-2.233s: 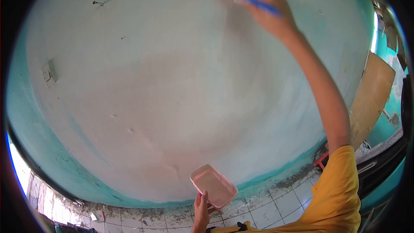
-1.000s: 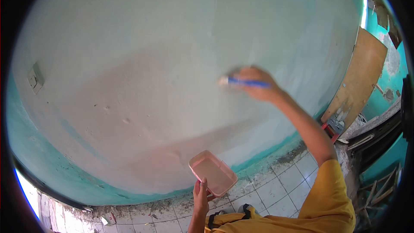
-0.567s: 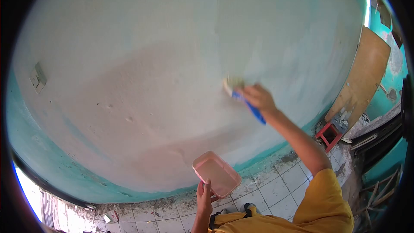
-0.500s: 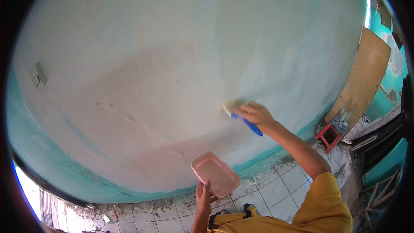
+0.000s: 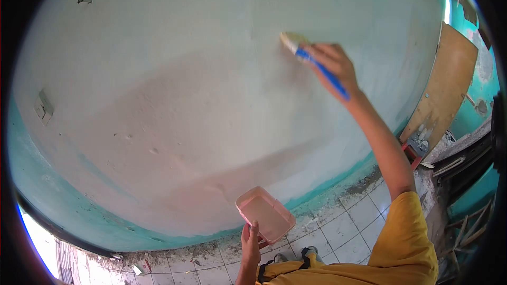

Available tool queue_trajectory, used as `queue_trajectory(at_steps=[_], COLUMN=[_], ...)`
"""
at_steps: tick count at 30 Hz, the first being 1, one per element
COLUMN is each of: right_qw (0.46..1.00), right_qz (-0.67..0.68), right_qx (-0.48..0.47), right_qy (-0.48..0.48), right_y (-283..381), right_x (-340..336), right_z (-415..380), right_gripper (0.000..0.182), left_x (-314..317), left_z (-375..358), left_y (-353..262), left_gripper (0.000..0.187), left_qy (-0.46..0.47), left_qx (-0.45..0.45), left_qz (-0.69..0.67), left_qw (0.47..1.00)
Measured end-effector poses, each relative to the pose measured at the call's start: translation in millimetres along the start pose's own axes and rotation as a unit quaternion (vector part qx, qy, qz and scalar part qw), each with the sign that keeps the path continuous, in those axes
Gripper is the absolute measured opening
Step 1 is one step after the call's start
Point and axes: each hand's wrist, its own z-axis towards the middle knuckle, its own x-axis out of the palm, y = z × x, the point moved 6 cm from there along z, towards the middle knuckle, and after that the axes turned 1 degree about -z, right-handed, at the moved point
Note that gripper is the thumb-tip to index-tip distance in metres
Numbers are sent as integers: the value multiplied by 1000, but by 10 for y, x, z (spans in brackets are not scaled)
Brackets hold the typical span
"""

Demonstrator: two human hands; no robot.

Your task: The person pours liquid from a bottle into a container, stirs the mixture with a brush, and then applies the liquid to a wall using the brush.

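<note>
My right hand (image 5: 331,66) is closed round the blue handle of a wide paintbrush (image 5: 322,71), its pale bristles at the surface of the wall (image 5: 211,95). The wall is coated whitish over turquoise, and the turquoise still shows along its lower edge. Low in front of me, my left hand (image 5: 250,240) grips a pink plastic tub (image 5: 265,216) by its near side, thumb over the rim. A pale pinkish layer covers the inside of the tub.
A light switch (image 5: 43,108) and a nail (image 5: 84,1) are on the wall at left. Dirty white tiles (image 5: 338,229) run along its foot. On the right, a wooden board (image 5: 443,79) leans behind a red stool (image 5: 412,155).
My right hand has carried the paintbrush upward along the wall, from about mid-height to well above. The left hand and the pink tub have barely moved.
</note>
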Motion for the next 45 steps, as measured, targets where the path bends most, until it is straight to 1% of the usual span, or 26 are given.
queue_trajectory(at_steps=[3, 5, 6, 9, 11, 12, 13, 14, 15, 16, 17, 18, 20, 21, 23, 26, 28, 30, 33, 34, 36, 39, 40, 42, 43, 45], right_qw=[995, 979, 963, 945, 899, 917, 927, 949, 969, 980, 991, 991, 1000, 999, 998, 986, 958, 901, 900, 930, 963, 996, 996, 999, 999, 996], right_qz=[17, 86, 100, 158, 261, 242, 158, 140, 110, 70, 60, 63, 28, 27, -8, 36, 121, 184, 236, 239, 136, 56, 58, 37, 26, 28], right_qx=[-5, -14, -36, -50, 14, 26, -71, -95, -30, -31, -64, -66, -4, -23, -42, -63, -58, -37, 24, 47, 36, 4, 3, 27, -18, -38], right_qy=[102, 182, 246, 283, 351, 316, 332, 264, 219, 181, 99, 98, 7, -7, 47, 153, 254, 392, 366, 276, 232, 74, 75, 6, 2, 76], right_y=[218, 429, 489, 510, 342, 186, 90, 24, -150, -236, -308, -297, -338, -289, -236, 73, 206, 261, -70, -242, -431, -474, -464, -496, -472, -278], right_x=[269, 372, 465, 510, 467, 450, 500, 394, 308, 154, 40, -23, -212, -233, -7, 209, 362, 454, 480, 473, 327, -118, -140, -226, -170, 18], right_z=[-807, -1372, -1636, -1802, -1522, -1374, -1106, -720, -436, -135, 73, 194, 355, 271, -194, -1061, -1674, -1986, -1790, -1582, -941, -109, -23, 59, -114, -603], right_gripper=[51, 56, 54, 42, 37, 35, 29, 22, 19, 22, 25, 25, 28, 32, 39, 44, 39, 31, 27, 28, 30, 32, 32, 33, 36, 39], left_x=[-10, 9, 10, 53, 81, 81, 94, 117, 131, 136, 141, 150, 170, 181, 203, 274, 304, 347, 404, 408, 434, 505, 528, 546, 561, 593], left_z=[-6, -19, -26, -20, -10, -24, -38, -50, -69, -82, -79, -72, -61, -67, -98, -182, -250, -286, -364, -377, -393, -443, -453, -454, -469, -488], left_y=[13, 1, -13, -27, -29, -20, -17, -23, -16, 5, 25, 46, 109, 136, 176, 179, 193, 221, 239, 261, 327, 348, 373, 393, 404, 398], left_gripper=[78, 78, 78, 77, 77, 76, 76, 77, 77, 77, 78, 79, 80, 80, 79, 78, 77, 79, 80, 80, 80, 78, 78, 68, 68, 76], left_qy=[-9, -8, -6, 8, 7, 5, 5, 4, 3, 1, -6, -14, -18, -20, -31, -46, -55, -54, -67, -69, -72, -79, -81, -92, -94, -85], left_qx=[8, 8, 9, 19, 20, 18, 15, 17, 19, 18, 19, 20, 22, 24, 25, 24, 21, 16, 26, 27, 21, 15, 14, 19, 20, 20], left_qz=[-22, -23, -21, -22, -25, -25, -25, -23, -21, -23, -26, -29, -34, -38, -40, -42, -43, -37, -46, -47, -49, -58, -59, -77, -77, -57], left_qw=[1000, 1000, 1000, 1000, 999, 1000, 1000, 1000, 1000, 1000, 999, 999, 999, 999, 998, 998, 997, 998, 996, 996, 996, 995, 995, 993, 992, 995])
